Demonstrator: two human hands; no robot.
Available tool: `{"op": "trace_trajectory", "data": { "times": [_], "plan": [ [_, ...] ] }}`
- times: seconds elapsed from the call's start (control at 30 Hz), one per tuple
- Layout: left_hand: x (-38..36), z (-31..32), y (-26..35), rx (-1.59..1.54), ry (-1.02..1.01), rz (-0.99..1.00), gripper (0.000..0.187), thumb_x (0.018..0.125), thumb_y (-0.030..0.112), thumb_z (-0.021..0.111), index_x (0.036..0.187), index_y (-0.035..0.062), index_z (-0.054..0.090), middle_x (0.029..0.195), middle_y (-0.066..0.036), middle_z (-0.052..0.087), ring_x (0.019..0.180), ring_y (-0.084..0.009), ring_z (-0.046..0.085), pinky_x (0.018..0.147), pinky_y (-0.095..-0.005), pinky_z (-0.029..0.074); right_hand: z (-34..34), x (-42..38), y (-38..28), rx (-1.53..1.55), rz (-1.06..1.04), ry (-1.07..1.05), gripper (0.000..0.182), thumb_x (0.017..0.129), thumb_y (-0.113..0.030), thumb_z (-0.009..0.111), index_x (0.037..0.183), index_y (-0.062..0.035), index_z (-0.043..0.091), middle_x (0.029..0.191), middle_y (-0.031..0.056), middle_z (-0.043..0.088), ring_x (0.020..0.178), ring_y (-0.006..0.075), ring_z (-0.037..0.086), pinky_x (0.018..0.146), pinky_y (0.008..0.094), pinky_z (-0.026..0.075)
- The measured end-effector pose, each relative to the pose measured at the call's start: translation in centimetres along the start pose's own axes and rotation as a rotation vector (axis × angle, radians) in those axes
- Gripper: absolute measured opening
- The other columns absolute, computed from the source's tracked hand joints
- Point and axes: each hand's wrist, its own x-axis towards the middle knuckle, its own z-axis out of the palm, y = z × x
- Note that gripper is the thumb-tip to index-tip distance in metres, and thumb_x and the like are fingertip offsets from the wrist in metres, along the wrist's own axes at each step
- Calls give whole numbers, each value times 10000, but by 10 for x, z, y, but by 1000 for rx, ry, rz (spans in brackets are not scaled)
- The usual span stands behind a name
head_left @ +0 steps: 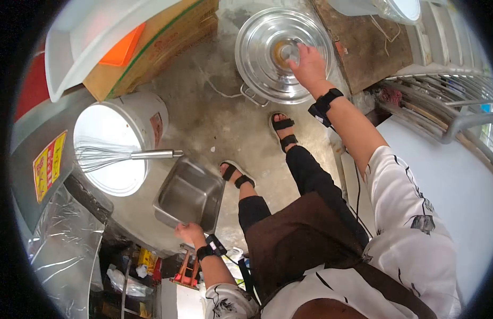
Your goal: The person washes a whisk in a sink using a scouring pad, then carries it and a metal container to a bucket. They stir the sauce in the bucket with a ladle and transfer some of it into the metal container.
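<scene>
My left hand [190, 234] is closed on the near rim of a rectangular stainless steel pan [175, 199], which hangs tilted above the floor with nothing seen inside. My right hand [308, 68] reaches forward over a large round metal lid [257, 58] on a pot whose looped side handle [253, 96] sticks out. The fingers of that hand curl at the lid's central knob [287, 51], partly covering it. A whisk [153, 154] with a steel handle lies across the white lid of a bucket [111, 178], left of the pan.
A cardboard box [172, 42] and a pale plastic tub [82, 58] stand at the far left. Right of the pot is a wooden board [366, 53], with a metal rack [443, 106] beyond it. My sandalled feet [282, 130] are on the concrete floor [198, 127] between pan and pot.
</scene>
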Motion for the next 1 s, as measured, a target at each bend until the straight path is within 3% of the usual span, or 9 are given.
{"op": "trace_trajectory", "data": {
  "times": [0.17, 0.23, 0.3, 0.4, 0.63, 0.73, 0.9, 0.97, 1.0],
  "plan": [
    [1, 0, 3, 157, -182, 15, 332, 642, 125, 584, 907, -73, 568, 921, -276, 550, 931, -413, 488, 842, -431, 379, 20, 19, 0, 7, 4, -198, 512, 716, -240, 652, 1164, -86, 456, 978, 187, 512, 907, 355, 530, 729, 428, 464],
    [-3, 32, -1, 108, -98, 48, 300, 617, 113, 599, 869, -50, 591, 906, -264, 568, 896, -411, 507, 837, -443, 382, 31, 21, 3, 98, -15, -149, 527, 697, -212, 649, 1166, -91, 443, 971, 202, 504, 902, 371, 527, 743, 435, 459],
    [-15, 20, 45, -358, -127, -80, 198, 600, 52, 612, 774, -43, 601, 749, -197, 622, 707, -348, 598, 705, -410, 459, 26, 27, 1, 164, 20, -202, 479, 680, -185, 640, 1112, -68, 470, 1032, 216, 494, 961, 382, 502, 792, 443, 442],
    [-17, 8, 98, -425, -248, -68, 296, 636, 157, 622, 800, -82, 561, 772, -234, 604, 724, -356, 588, 676, -406, 447, 8, 31, -2, 161, 44, -262, 512, 657, -182, 645, 1119, -66, 456, 1041, 221, 485, 953, 390, 503, 795, 436, 445],
    [-1, 41, 170, -754, -241, 116, 190, 648, 0, 582, 833, -7, 542, 753, -140, 624, 715, -276, 616, 679, -346, 467, -94, 27, 0, 399, -163, 59, 529, 687, -244, 656, 1145, -52, 475, 970, 182, 515, 855, 328, 545, 751, 395, 453],
    [14, 74, 187, -711, -249, 140, 171, 624, 10, 584, 782, 5, 518, 691, -159, 588, 668, -343, 586, 638, -381, 457, -169, 47, -43, 404, -152, 29, 523, 695, -260, 663, 1154, -67, 506, 907, 163, 531, 786, 290, 547, 698, 361, 451],
    [30, 138, 206, -734, -78, 258, 160, 643, 11, 528, 801, -2, 509, 753, -208, 574, 767, -409, 555, 679, -421, 431, -228, 123, -163, 182, -544, 84, 496, 724, -321, 635, 1160, -101, 544, 807, 154, 566, 728, 250, 556, 650, 336, 442],
    [34, 154, 204, -851, -130, 140, 160, 653, 9, 498, 810, -22, 500, 784, -240, 562, 807, -438, 531, 708, -432, 422, -222, 162, -209, 143, -616, -82, 457, 751, -383, 623, 1088, -76, 592, 856, 136, 621, 759, 233, 594, 650, 312, 463],
    [34, 151, 203, -833, -148, 173, 163, 655, 9, 497, 812, -32, 495, 777, -246, 556, 801, -446, 527, 708, -436, 421, -258, 141, -272, -11, -581, -117, 343, 784, -310, 553, 911, -2, 635, 822, 194, 635, 657, 308, 622, 563, 378, 481]
  ]
}}
